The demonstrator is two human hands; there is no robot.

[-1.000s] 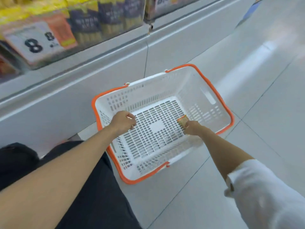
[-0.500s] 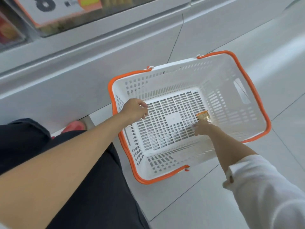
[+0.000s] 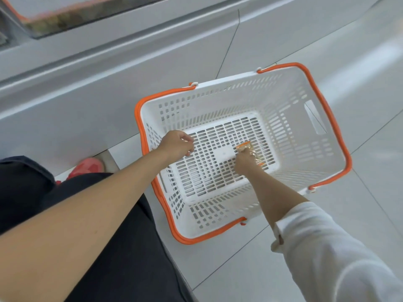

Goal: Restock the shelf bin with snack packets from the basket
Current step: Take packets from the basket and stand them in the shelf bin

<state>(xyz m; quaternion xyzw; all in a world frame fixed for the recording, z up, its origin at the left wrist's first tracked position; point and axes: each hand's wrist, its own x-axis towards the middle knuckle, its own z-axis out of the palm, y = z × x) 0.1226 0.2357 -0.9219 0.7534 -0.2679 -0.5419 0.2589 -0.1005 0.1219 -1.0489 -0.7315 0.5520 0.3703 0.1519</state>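
Pinching snack packet (image 3: 248, 151) — right hand (image 3: 244, 165) fingers on its near edge | basket (image 3: 218, 82) floor centre | left hand (image 3: 177, 144) curled, empty, farther.

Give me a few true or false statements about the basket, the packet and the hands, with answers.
1. The basket sits on the tiled floor. True.
2. Its rim is blue. False: the rim is orange.
3. The right hand holds a packet at the basket's bottom. True.
4. The basket is piled full of packets. False: only one packet shows.
5. The left hand rests on the shelf. False: it is inside the basket's rim.
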